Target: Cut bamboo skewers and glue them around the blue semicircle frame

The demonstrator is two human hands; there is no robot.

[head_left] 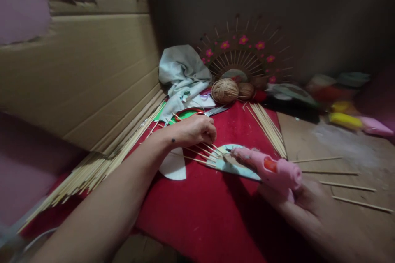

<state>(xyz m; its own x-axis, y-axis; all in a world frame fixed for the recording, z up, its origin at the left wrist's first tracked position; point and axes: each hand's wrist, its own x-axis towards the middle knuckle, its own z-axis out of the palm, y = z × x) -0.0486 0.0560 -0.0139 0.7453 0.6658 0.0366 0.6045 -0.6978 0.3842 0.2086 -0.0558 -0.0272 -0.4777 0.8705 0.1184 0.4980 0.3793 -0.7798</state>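
My left hand (197, 130) rests with curled fingers on thin bamboo skewers (202, 153) fanned out over a pale blue half-round card (230, 164) on a red cloth (200, 209). It pinches or presses one skewer. My right hand (304, 203) grips a pink glue gun (268, 168), whose nozzle points at the skewer ends on the card. A white half-round card (174, 166) lies just under my left wrist.
A long bundle of skewers (101, 160) lies along the cardboard wall (77, 78) at left; another bundle (268, 129) lies at right. Twine balls (224, 90), scissors (216, 111), a crumpled cloth (183, 76) and a finished skewer fan with pink flowers (243, 55) stand behind. Loose skewers (339, 172) lie on cardboard at right.
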